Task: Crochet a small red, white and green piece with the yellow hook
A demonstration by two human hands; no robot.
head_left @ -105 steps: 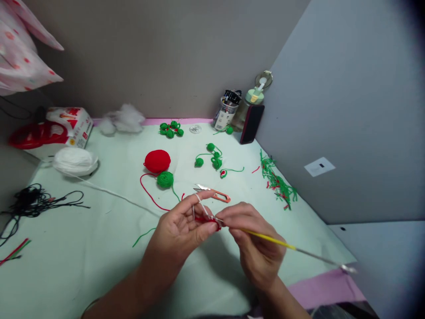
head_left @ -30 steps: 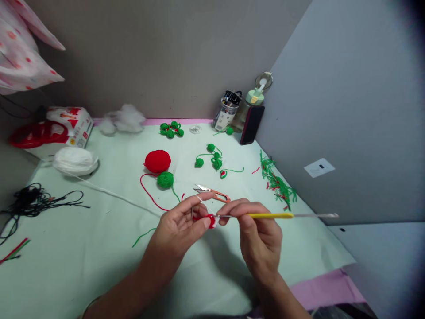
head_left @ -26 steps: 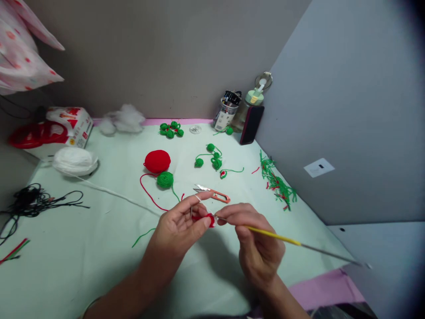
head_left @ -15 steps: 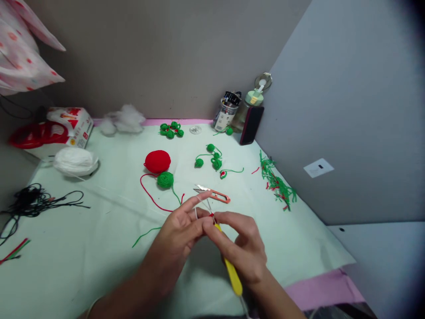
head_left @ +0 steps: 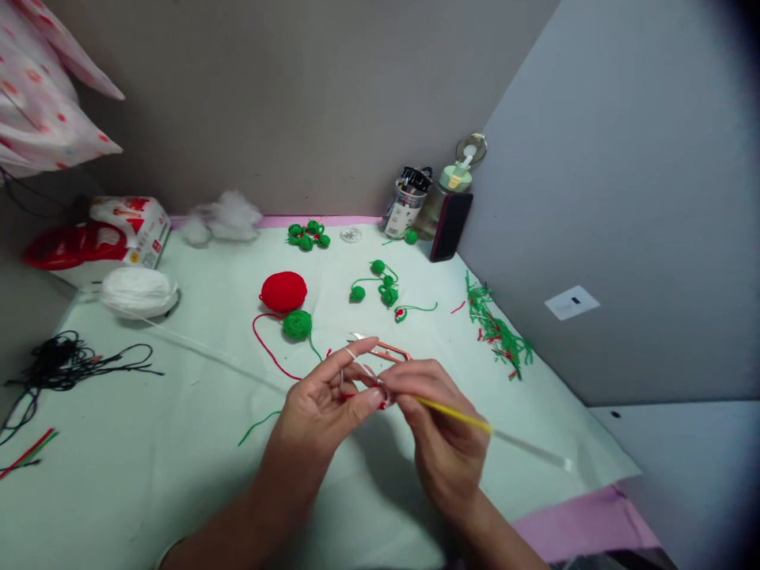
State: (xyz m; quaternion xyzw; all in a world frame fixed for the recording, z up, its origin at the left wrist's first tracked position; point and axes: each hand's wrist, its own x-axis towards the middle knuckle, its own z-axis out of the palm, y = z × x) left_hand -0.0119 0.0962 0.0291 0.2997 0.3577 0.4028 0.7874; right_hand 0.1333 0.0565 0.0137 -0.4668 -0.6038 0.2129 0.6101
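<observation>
My right hand (head_left: pixel 442 427) is closed on a crochet hook (head_left: pixel 454 412) with a yellow handle, its tip at a small red and white crochet piece (head_left: pixel 385 400). Thumb and fingers of my left hand (head_left: pixel 329 404) pinch that piece, while the raised index finger carries a strand of white yarn. The strand runs back to the white yarn ball (head_left: pixel 139 291) at the left. Just beyond my fingers lie orange thread snips (head_left: pixel 389 351), partly covered. A red yarn ball (head_left: pixel 283 292) and a green yarn ball (head_left: pixel 297 324) sit ahead of my left hand.
Green crocheted balls (head_left: pixel 388 295) lie mid-table, with a green cluster (head_left: pixel 307 235) behind. Yarn scraps (head_left: pixel 495 328) pile at the right wall. A phone (head_left: pixel 451 228) leans on a bottle (head_left: pixel 456 178) beside a pen jar (head_left: pixel 404 210). Black cord (head_left: pixel 59 360) lies left.
The crochet hook has swung from pointing down toward me to pointing out to the right. My right hand has turned with it, and more of the red and white piece now shows.
</observation>
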